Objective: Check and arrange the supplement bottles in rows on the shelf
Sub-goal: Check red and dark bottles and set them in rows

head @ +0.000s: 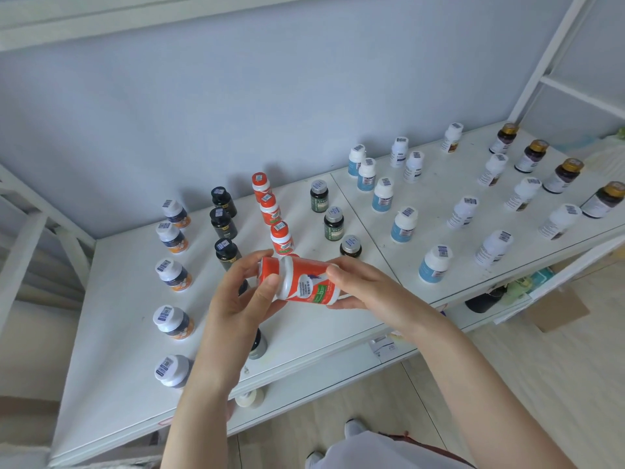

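An orange-and-white supplement bottle (302, 281) lies sideways in the air above the white shelf (115, 299), held by both hands. My left hand (241, 292) grips its orange cap end, fingers curled round it. My right hand (363, 286) grips the base end, thumb on top. Behind it stand three matching orange bottles (269, 208) in a row running toward the wall. Black bottles (223, 222) form a row to the left, partly hidden by my left hand.
White-capped dark-and-orange bottles (172, 272) line the left side. Green bottles (333, 223), blue-labelled bottles (402, 225), white bottles (493, 248) and gold-capped dark bottles (564, 175) stand in rows to the right. A lower shelf holds items, and a cardboard box (558, 309) sits on the floor.
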